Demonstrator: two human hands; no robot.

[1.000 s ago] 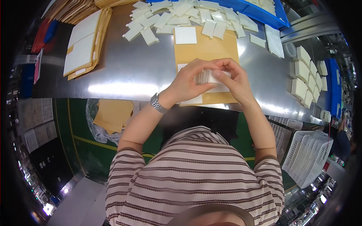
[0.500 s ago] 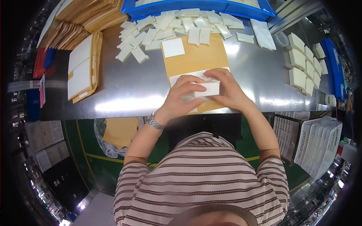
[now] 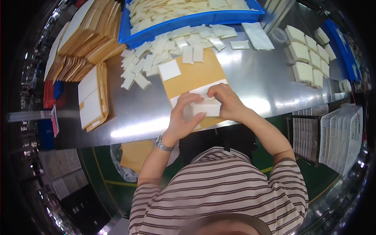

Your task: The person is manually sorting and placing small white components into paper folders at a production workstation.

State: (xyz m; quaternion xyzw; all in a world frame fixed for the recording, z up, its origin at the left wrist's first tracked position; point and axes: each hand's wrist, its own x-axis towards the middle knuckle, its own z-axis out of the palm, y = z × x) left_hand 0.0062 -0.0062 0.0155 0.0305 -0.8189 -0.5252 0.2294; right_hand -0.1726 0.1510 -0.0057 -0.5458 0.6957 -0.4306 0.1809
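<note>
Mid-frame, the left hand (image 3: 180, 118) and right hand (image 3: 230, 105) grasp a white stack (image 3: 209, 110), seemingly squaring it, likely next needing even pressure.

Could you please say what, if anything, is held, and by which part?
A stack of white pieces, gripped by its ends: left hand on the left, right hand on the right.

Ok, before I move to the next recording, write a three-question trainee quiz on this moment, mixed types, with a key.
1. True or false: the left hand and the right hand both touch the white stack.
2. Relative to the large blue tray, the tall brown paper stack stands: A) inside it; B) to its right; C) to its left.
3. Fill in: the silver watch is worn on the person's ____ side.

Key: 1 true; 2 C; 3 left.
</note>
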